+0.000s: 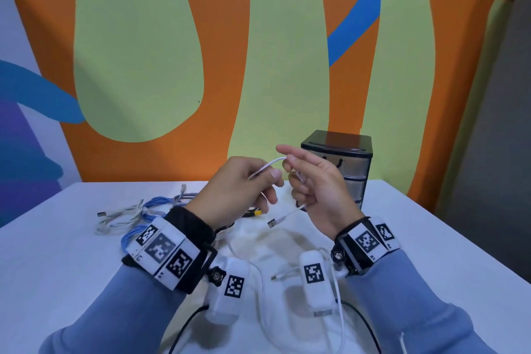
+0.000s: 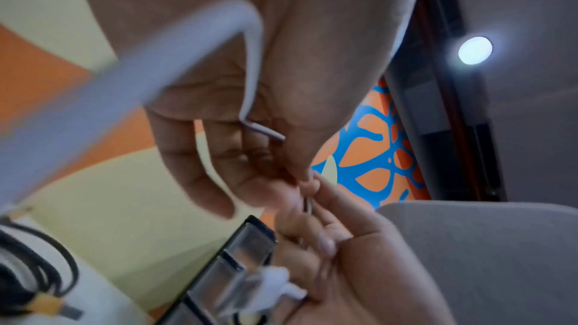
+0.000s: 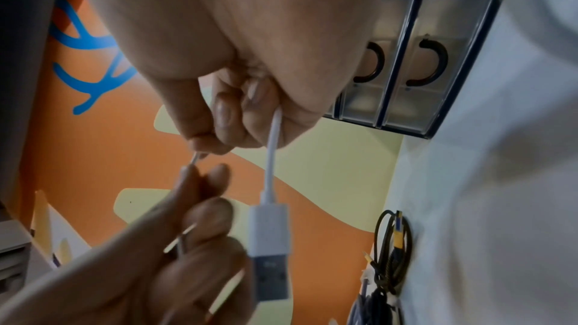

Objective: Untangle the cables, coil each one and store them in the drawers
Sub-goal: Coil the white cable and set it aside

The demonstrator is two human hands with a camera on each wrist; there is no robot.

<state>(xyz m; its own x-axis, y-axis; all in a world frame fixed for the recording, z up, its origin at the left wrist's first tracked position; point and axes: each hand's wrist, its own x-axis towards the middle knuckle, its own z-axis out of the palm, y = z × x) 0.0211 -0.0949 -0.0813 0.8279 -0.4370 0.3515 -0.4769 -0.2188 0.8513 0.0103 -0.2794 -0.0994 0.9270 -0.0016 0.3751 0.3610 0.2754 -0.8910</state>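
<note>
Both hands are raised above the white table (image 1: 71,267) and share one white USB cable (image 1: 267,165). My left hand (image 1: 273,178) pinches the cable between thumb and fingers, and a thick blurred run of it (image 2: 250,58) crosses the palm. My right hand (image 1: 287,164) grips it just to the right, with a short tail hanging from the fist to the USB plug (image 1: 273,222), seen large (image 3: 270,244) in the right wrist view. The black drawer unit (image 1: 339,164) with clear drawers (image 3: 406,58) stands behind the right hand, all drawers closed.
A tangle of blue and white cables (image 1: 143,210) lies on the table to the left. A black cable with a yellow plug (image 1: 253,213) lies under the hands, also seen coiled (image 3: 394,244). More white cable (image 1: 261,282) trails near the front edge. The painted wall is close behind.
</note>
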